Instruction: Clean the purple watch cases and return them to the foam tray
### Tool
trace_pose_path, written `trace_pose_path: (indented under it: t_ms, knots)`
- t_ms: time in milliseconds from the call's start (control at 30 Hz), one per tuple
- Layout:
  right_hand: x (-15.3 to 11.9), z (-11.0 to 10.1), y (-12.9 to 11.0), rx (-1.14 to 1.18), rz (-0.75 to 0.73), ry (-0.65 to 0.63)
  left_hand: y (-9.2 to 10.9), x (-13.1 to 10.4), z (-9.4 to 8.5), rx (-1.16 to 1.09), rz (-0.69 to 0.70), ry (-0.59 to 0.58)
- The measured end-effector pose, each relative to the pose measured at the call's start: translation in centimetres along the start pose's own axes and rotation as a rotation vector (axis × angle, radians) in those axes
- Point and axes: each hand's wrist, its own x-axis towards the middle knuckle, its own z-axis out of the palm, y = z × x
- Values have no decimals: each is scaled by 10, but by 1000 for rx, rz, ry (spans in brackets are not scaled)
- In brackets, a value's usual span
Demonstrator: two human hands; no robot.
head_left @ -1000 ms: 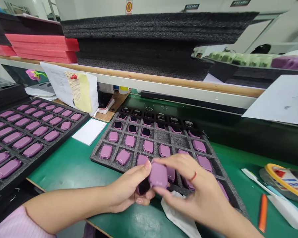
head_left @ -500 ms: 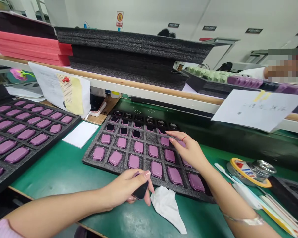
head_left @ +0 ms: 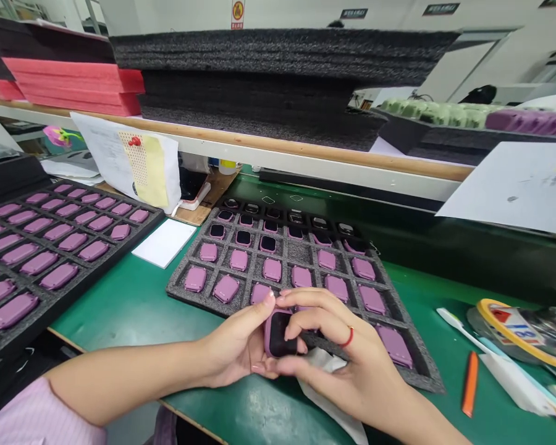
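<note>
In the head view, at six o'clock, the left hand and right hand are clamped on a rounded purple watch, its screen smooth black. Beyond it, toward twelve, a grainy foam tray holds purple watch cases in squarish pockets.

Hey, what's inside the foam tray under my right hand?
The foam tray holds purple watches, some showing dark screens, others purple undersides. Your right hand covers part of the near rows; what lies there can't be seen.

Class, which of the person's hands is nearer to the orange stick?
Right: the right hand lies left of the orange stick, not touching; the left hand is farther left.
</note>
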Motion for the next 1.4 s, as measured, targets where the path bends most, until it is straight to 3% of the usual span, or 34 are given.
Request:
trace_pose_path:
  t_ms: [200, 500, 600, 767, 867, 1033, 1167, 1300, 1400]
  knots:
    - [-1, 1, -6, 17, 22, -8, 2, 1, 0, 23, 25, 54]
    - [4, 5, -12, 175, 210, 71, 3, 4, -2, -59, 64, -41]
    - [5, 1, -7, 279, 328, 204, 2, 3, -3, -62, 68, -68]
    - [4, -11, 3, 473, 465, 584, 4, 0, -3, -77, 46, -83]
    - [3, -16, 2, 450, 533, 667, 4, -1, -3, -95, 53, -116]
    - [3, -19, -6, 251, 451, 615, 3, -1, -4, -110, 70, -137]
    - [-2, -18, -4, 57, 299, 552, 3, -2, -4, -97, 64, -125]
    - [-10, -19, -2, -125, 114, 411, 3, -1, -4, -105, 64, -132]
    - [-10, -21, -2, -187, -11, 225, 2, -1, -3, -121, 42, -129]
